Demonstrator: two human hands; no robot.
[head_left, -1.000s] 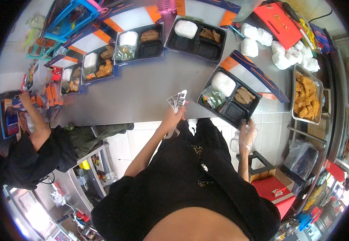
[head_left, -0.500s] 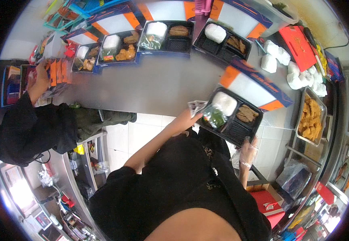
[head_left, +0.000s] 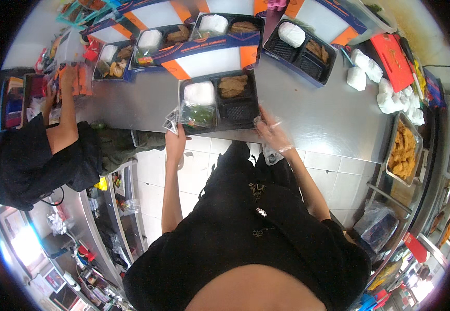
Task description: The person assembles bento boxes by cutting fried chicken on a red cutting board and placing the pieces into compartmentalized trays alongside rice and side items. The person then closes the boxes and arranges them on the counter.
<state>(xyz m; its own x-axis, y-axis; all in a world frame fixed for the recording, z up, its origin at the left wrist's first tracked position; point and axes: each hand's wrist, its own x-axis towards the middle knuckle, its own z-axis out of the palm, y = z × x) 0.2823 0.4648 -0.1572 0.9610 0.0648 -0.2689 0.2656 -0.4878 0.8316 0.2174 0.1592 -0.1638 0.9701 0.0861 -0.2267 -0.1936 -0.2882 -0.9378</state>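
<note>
Across a steel bench, we see an open meal box at the near edge between a person's two hands, with four similar boxes along the far side. A metal tray of fried pieces stands at right. The right hand, in clear plastic, is at the box's right side; we cannot quite tell whether its grip clamps it. The left hand is at the near left corner, beside bagged greens, its grip clamped on small printed sachets.
</note>
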